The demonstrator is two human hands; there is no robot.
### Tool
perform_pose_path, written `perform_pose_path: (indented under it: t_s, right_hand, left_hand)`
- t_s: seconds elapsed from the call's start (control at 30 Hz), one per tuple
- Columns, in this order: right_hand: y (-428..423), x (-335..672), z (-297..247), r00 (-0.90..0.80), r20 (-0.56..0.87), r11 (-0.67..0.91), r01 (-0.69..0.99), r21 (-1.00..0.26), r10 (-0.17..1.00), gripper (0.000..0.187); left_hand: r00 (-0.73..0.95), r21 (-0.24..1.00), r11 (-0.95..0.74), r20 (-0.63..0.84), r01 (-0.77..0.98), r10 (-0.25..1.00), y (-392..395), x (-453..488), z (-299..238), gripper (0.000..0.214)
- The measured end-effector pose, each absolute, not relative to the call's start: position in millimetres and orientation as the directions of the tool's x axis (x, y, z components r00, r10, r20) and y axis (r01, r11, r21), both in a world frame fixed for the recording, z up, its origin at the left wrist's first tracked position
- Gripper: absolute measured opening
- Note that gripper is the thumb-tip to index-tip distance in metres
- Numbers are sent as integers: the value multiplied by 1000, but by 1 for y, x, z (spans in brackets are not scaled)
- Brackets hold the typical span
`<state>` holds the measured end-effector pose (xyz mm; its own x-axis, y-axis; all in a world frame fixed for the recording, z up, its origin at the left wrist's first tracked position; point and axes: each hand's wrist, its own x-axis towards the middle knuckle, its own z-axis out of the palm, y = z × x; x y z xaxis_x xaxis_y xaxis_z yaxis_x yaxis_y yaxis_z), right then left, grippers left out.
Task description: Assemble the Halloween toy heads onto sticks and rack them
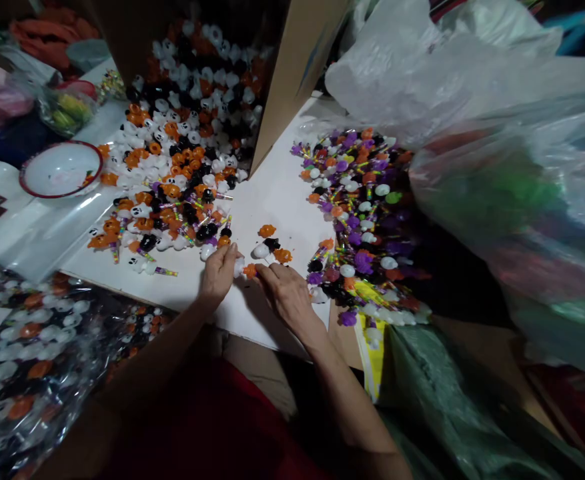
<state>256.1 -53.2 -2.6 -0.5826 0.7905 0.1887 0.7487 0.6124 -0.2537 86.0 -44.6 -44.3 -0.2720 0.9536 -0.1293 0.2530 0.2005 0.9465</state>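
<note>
Left hand: The left hand point(217, 277) is over the front edge of the white table point(277, 207), fingers closed in a pinch on a white ghost-shaped plastic piece point(239, 267).

Right hand: The right hand point(285, 297) is just beside the left, fingers closed on an orange pumpkin-shaped piece point(249, 270), which nearly touches the ghost.

Loose pieces: A few orange, white and black pieces point(267, 241) lie apart just beyond the hands, toward the table's middle.

Left heap: A dense heap of orange, white and black pieces point(172, 167) spreads toward the far edge, against a cardboard panel point(297, 80).

Right heap: A second heap of purple, orange, white and black pieces point(357, 213) lies along the right side.

Surroundings: A red-rimmed white bowl point(61, 169) sits beyond the left side. A clear bag of pieces point(27, 347) lies below the front-left edge. Plastic sacks point(497, 167) bulge in from the right.
</note>
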Motion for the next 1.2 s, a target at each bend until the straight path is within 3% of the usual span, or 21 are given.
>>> perform_pose_path:
  t_s: [0.1, 0.2, 0.27, 0.33, 0.43, 0.5, 0.57, 0.67, 0.73, 0.8, 0.9, 0.97, 1.03, 1.1, 1.17, 1.2]
  right_hand:
    - [-58, 258, -2, -544, 166, 564, 740, -366, 822, 29]
    - [-62, 260, -6, -483, 91, 413, 618, -669, 871, 34]
    - [-65, 261, -10, -475, -16, 241, 475, -846, 880, 37]
    - [-66, 264, -13, -523, -106, 122, 384, -915, 846, 40]
    - [-64, 268, -9, -594, -111, 197, 430, -881, 797, 38]
    - [-63, 270, -2, -600, -48, 376, 559, -739, 799, 36]
    - [-62, 269, 2, -614, 20, 534, 670, -515, 789, 33]
    - [-65, 266, -3, -650, 70, 640, 715, -282, 757, 28]
    - [-68, 266, -11, -640, 113, 642, 711, -287, 760, 27]
    - [-71, 268, -19, -604, 157, 605, 674, -424, 782, 29]
    - [-76, 267, -27, -541, 106, 414, 488, -768, 834, 33]
    - [-81, 260, -32, -521, -35, 125, 268, -955, 853, 37]
    - [-86, 249, -37, -554, -186, -214, 15, -977, 812, 43]
    - [-88, 237, -41, -609, -261, -429, -145, -891, 749, 47]
    - [-81, 233, -40, -639, -266, -441, -129, -888, 722, 49]
    - [-75, 236, -37, -629, -255, -362, -46, -931, 734, 49]
  left_hand:
    - [-279, 935, 76, 25, 345, 960, -50, 94, -38, 41]
    - [-184, 879, -128, 235, 460, 954, -58, 97, -34, 35]
    - [-70, 804, -277, 365, 527, 928, -62, 93, -33, 32]
    - [109, 720, -418, 435, 555, 894, -64, 86, -31, 28]
    - [252, 718, -452, 376, 529, 892, -62, 76, -27, 25]
    - [147, 798, -288, 248, 529, 958, -60, 76, -25, 28]
    - [-11, 860, -76, 94, 504, 995, -60, 81, -27, 33]
    - [-142, 888, 121, -64, 443, 988, -62, 93, -36, 37]
    - [-170, 891, 155, -89, 427, 981, -65, 97, -42, 37]
    - [-138, 886, 87, -26, 455, 990, -68, 97, -43, 35]
    - [34, 809, -217, 237, 546, 971, -73, 93, -38, 29]
    - [177, 690, -463, 446, 556, 877, -75, 92, -34, 24]
    - [282, 578, -639, 590, 507, 757, -76, 92, -35, 22]
    - [305, 551, -694, 636, 464, 709, -74, 87, -38, 21]
    - [233, 601, -635, 611, 485, 757, -66, 72, -36, 22]
    - [170, 619, -576, 588, 534, 790, -59, 60, -31, 24]
